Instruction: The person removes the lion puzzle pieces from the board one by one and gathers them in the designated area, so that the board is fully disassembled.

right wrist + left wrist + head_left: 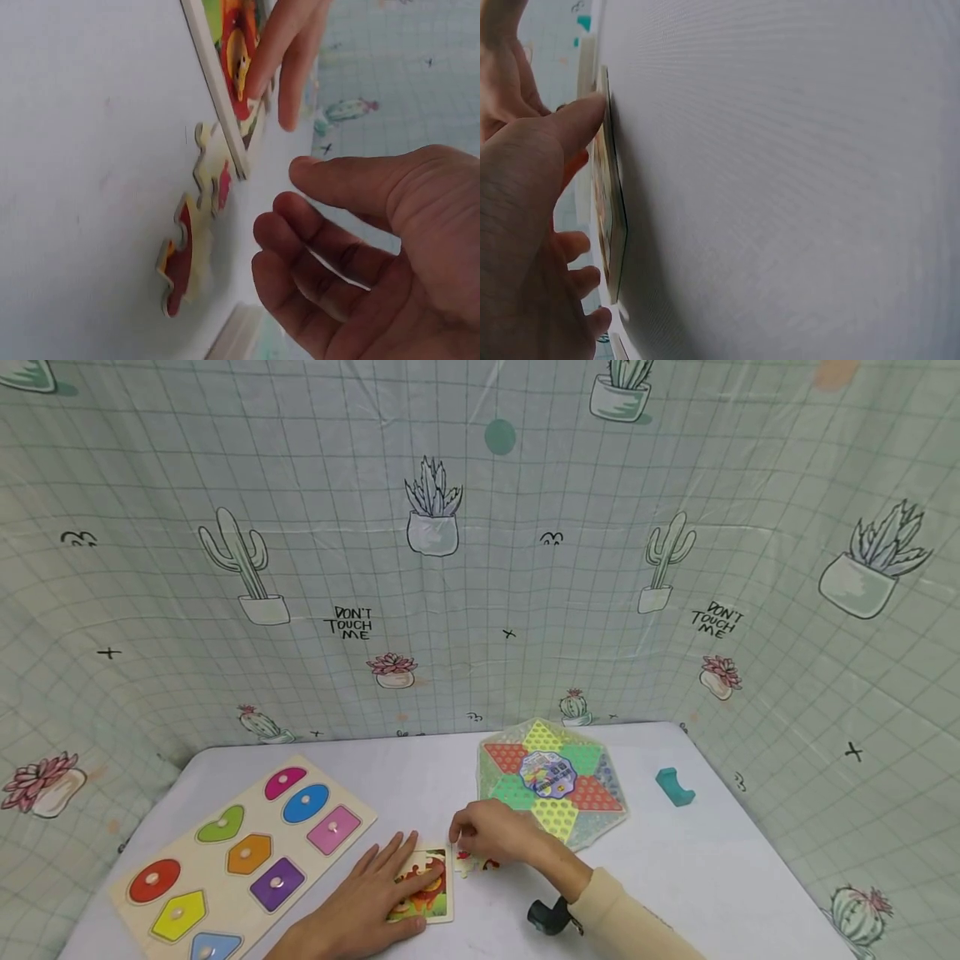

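A small jigsaw board (450, 906) with a pale wooden frame and a reddish-brown animal picture lies on the table. My left hand (363, 893) rests over it with fingers spread, the thumb at its near edge; in the left wrist view the thumb (585, 118) touches the board's side. Just right of the frame, my right hand (495, 833) hovers above loose jigsaw pieces (465, 864). In the right wrist view its fingers are loosely bent, nothing between thumb and fingertips. One piece (178, 274) shows dark red; another piece (214, 165) lies against the frame's corner.
A large shape-knob board (213, 847) covers the table's left side. Behind my right hand lies a hexagonal Chinese checkers board (510, 789). A teal curved block (675, 787) sits far right, and a black object (547, 917) is by my right sleeve.
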The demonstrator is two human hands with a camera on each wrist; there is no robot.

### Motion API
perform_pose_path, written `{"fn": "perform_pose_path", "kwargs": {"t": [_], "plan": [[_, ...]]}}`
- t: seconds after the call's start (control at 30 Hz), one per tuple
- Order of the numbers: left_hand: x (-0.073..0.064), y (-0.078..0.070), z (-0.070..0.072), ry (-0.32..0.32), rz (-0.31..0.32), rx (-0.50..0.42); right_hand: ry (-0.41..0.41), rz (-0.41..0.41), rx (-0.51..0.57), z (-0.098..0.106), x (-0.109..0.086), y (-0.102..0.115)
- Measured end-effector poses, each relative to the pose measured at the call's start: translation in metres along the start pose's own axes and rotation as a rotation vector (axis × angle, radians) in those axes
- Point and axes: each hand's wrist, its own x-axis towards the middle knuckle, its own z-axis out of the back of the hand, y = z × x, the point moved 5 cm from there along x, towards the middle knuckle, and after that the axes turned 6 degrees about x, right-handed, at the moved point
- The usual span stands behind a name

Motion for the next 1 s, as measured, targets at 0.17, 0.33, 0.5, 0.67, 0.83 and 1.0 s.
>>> {"fn": "perform_pose_path", "kwargs": {"t": [0.17,0.33,0.5,0.67,0.83,1.0], "plan": [[0.000,0.001,0.000,0.026,0.000,-0.006,0.053,0.086,0.004,-0.012,0.004,0.009],[-0.001,0.001,-0.001,0.044,-0.001,-0.013,0.101,0.158,-0.041,-0.026,0.006,0.013],[-0.002,0.001,-0.001,0.046,-0.001,0.000,0.105,0.173,-0.112,-0.031,0.007,0.018],[-0.002,-0.001,0.000,0.043,-0.014,0.011,0.095,0.160,-0.148,-0.032,0.006,0.020],[-0.002,-0.002,0.000,0.044,-0.011,0.021,0.075,0.162,-0.139,-0.033,0.006,0.021],[-0.001,-0.001,-0.002,0.051,-0.006,0.019,0.044,0.148,-0.116,-0.034,0.006,0.021]]}}
